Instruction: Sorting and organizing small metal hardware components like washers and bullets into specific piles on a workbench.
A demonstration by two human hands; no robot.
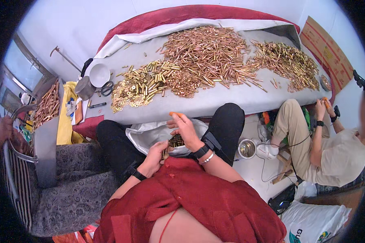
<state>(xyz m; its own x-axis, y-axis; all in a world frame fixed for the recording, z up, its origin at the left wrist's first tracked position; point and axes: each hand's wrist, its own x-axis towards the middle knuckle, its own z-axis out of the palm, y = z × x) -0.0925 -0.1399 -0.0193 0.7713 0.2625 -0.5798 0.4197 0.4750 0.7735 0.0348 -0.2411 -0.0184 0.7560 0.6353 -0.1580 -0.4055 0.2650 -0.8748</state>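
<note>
Low in front of my body, my left hand [153, 157] is closed around a few brass-coloured metal rods [164, 154], perhaps bolts. My right hand [185, 130] is raised higher, its fingers apart and nothing visible in them; an orange cover sits on a fingertip. Beneath both hands a white sack [144, 135] lies open between my knees, with dark brass-coloured metal pieces [176, 141] inside. On the grey-covered table ahead are brass-coloured sleeves [144, 77], flat washers [123, 95], small coppery nuts [183, 84] and a large heap of bolt-like rods [207, 52].
Scissors [106, 88], a white bowl [99, 75], a metal can [85, 88] and a black marker [97, 105] stand or lie at the table's left. Another heap of rods [288, 62] lies right. A co-worker [332, 150] sits there, near a metal pot [246, 149] on the floor.
</note>
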